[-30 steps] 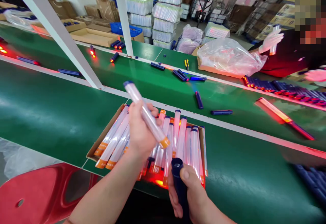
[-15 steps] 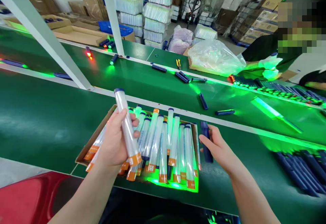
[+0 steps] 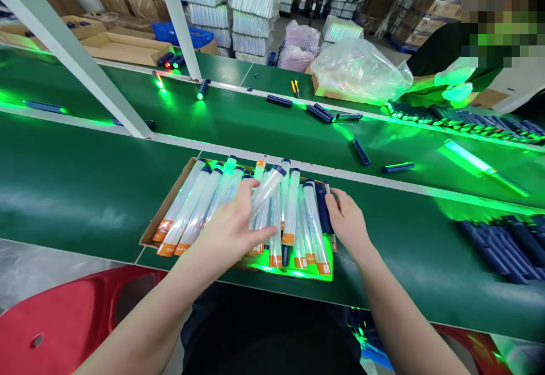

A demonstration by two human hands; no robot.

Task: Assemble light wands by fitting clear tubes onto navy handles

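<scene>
While the left hand [image 3: 238,219] gapes, the right [image 3: 349,221] curls.

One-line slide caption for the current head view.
Left hand spread over clear tubes, right hand beside a dark flashlight, cardboard tray lit green.

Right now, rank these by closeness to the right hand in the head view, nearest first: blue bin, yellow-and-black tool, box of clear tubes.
From the right hand:
1. box of clear tubes, immediately to its left
2. yellow-and-black tool, ahead, slightly left
3. blue bin, farther back, well left
</scene>
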